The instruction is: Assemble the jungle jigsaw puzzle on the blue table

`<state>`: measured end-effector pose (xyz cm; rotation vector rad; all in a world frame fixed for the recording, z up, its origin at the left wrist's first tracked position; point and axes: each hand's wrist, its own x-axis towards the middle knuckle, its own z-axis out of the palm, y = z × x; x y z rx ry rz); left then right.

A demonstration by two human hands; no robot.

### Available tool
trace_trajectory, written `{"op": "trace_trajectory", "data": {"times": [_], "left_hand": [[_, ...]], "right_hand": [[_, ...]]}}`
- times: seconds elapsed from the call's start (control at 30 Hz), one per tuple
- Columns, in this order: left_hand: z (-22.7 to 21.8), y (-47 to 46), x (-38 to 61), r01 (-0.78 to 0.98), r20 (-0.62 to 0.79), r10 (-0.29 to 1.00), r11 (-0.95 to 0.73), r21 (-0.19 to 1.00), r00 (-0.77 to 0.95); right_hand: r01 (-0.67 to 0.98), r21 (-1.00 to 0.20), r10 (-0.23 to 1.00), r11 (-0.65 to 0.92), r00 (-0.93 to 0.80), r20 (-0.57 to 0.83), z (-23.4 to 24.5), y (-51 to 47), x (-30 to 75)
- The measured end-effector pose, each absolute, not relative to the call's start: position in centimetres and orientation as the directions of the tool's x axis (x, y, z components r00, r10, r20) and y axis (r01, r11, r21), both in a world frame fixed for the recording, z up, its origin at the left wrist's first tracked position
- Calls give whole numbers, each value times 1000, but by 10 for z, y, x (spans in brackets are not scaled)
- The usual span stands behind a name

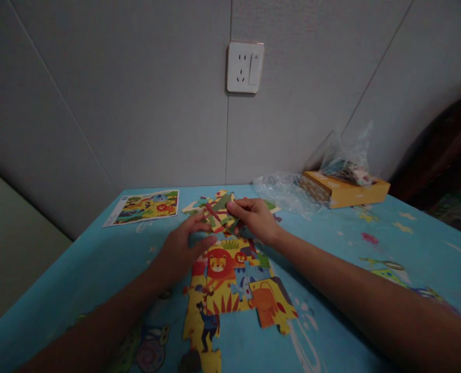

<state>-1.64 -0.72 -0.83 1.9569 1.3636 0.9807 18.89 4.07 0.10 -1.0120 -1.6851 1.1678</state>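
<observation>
- The person's right hand [259, 220] is pinching a greenish piece [222, 203] between thumb and forefinger, above the pile [214, 220] of loose pieces beyond the puzzle.
- The left hand [179, 247] is hovering on the pile's other side, fingers curving loosely and thumb standing apart; whether its fingertips are touching a piece, one cannot tell.
- Sorting appears to be the step in hand: both hands are working at the pile, and the pinched piece is not yet joining the rest.
- The part-built puzzle [218, 264] is lying just nearer the viewer, its lion showing between the forearms.
- An orange section [269, 300] is sitting at a slant at the puzzle's lower right; whether it is locking in is not clear.
- Blue surface [238, 336] is showing between that section and the strip at lower left, so the puzzle is still wanting pieces.
- The next move is probably calling for checking the piece's picture and tabs against an open edge, then turning it to suit.
- A printed sheet [148, 206], apparently the matching picture, is lying flat at far left.
- At far right, clear plastic [287, 191] is spreading beside a yellow box [354, 194].
</observation>
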Motion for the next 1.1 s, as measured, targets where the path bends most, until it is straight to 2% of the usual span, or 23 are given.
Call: {"op": "trace_trajectory", "data": {"times": [0.1,0.2,0.4,0.47,0.57,0.7,0.8,0.93,1.1], "left_hand": [[-7,-3,-17,413,193,967,-247,877,169],[-8,-2,-17,320,177,969,-224,920,169],[-11,-1,-18,365,197,977,-214,906,83],[-10,-1,-18,379,194,978,-209,902,78],[-9,-1,-17,401,204,976,-216,890,72],[-8,-2,-17,377,192,976,-217,900,105],[-8,-3,-17,351,168,977,-205,914,133],[-8,-2,-17,393,185,979,-202,897,81],[-9,-1,-18,419,192,980,-197,886,54]], "right_hand": [[153,-962,906,227,-395,151,-3,33,184],[181,-956,916,232,-371,152,-7,34,186],[138,-951,960,277,-75,269,-13,46,194],[88,-954,958,287,-37,284,-12,47,197],[25,-955,952,296,-92,293,-11,43,197],[16,-965,935,263,-250,251,-11,37,190],[14,-960,920,280,-289,264,-13,35,187],[50,-940,932,336,-158,325,-15,41,190],[-33,-954,954,299,-4,300,-14,45,195]]}}
